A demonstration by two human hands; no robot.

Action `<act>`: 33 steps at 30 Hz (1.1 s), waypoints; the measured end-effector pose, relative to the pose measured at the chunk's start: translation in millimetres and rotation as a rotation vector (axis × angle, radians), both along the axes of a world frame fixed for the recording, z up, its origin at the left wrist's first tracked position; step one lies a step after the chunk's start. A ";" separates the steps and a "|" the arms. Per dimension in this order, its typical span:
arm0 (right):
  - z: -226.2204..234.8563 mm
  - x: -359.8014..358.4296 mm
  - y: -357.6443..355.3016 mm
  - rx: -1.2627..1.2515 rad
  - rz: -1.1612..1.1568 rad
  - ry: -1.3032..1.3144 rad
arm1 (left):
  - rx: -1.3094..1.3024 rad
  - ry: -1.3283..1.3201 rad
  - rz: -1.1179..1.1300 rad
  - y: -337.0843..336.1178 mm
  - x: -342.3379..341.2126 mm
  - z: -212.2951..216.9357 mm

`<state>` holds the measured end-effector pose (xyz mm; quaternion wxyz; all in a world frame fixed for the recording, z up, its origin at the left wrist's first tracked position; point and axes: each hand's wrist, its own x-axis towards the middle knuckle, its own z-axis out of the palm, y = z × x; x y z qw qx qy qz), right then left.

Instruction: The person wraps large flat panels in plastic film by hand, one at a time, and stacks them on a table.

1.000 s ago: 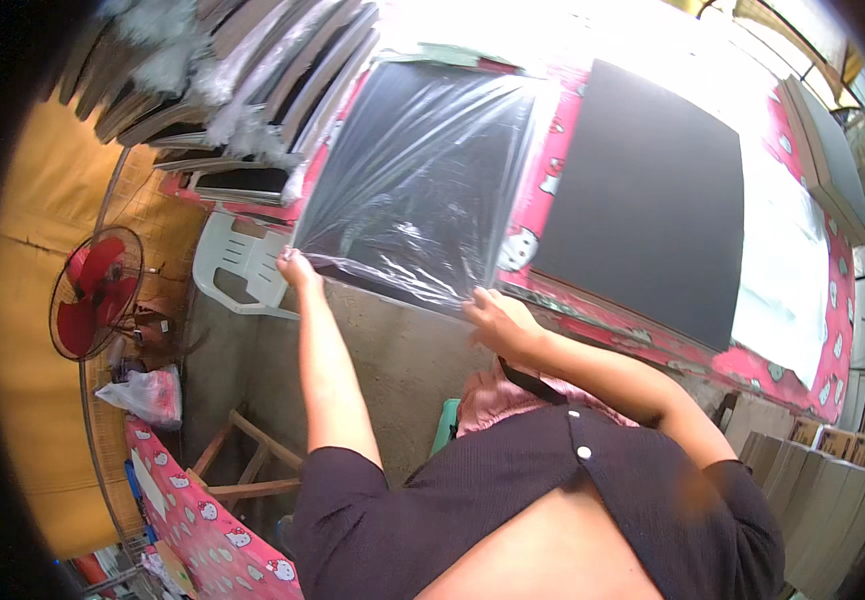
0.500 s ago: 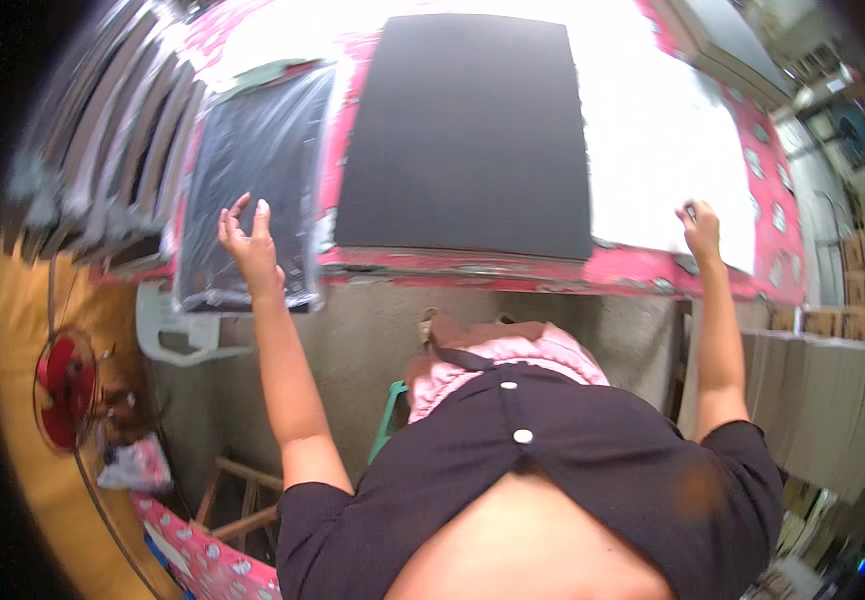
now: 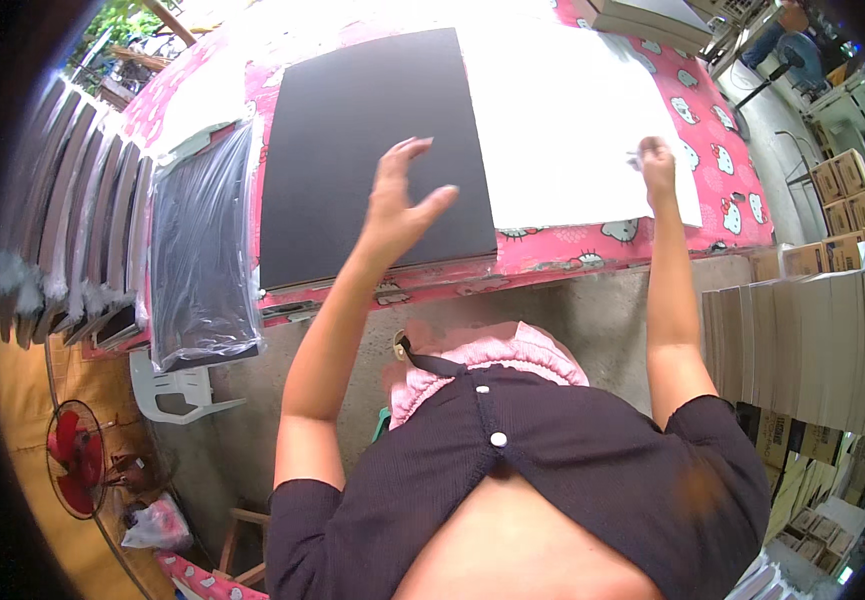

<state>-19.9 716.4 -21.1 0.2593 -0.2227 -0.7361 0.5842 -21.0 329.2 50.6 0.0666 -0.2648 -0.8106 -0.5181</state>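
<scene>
Centrally, the left hand (image 3: 397, 210), its thumb and fingers spread and gripping nothing, appears over the black board (image 3: 372, 120), which lies flat left of centre in the upper half of the frame. At upper right, the right hand (image 3: 658, 165) is over the white sheet (image 3: 562, 130) with its fingers drawn together, though whether they pinch anything cannot be told. Both items rest on a pink patterned table cover (image 3: 732, 180), with a plastic-wrapped dark panel (image 3: 202, 250) at centre left, beside a row of panels (image 3: 62, 200).
</scene>
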 end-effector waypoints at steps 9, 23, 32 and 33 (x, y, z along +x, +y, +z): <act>164.1 44.2 -177.1 0.318 0.834 -0.024 | 0.281 -0.324 -0.192 17.2 14.7 46.1; 186.0 43.3 -292.5 0.531 0.657 -0.049 | 0.932 -0.375 0.169 -108.6 30.8 95.0; 169.5 40.0 -350.6 0.544 0.354 0.555 | 1.033 -0.444 0.097 -153.0 51.7 109.0; 174.0 43.8 -353.7 0.552 0.356 0.464 | 1.032 -0.511 0.015 -158.5 57.7 106.8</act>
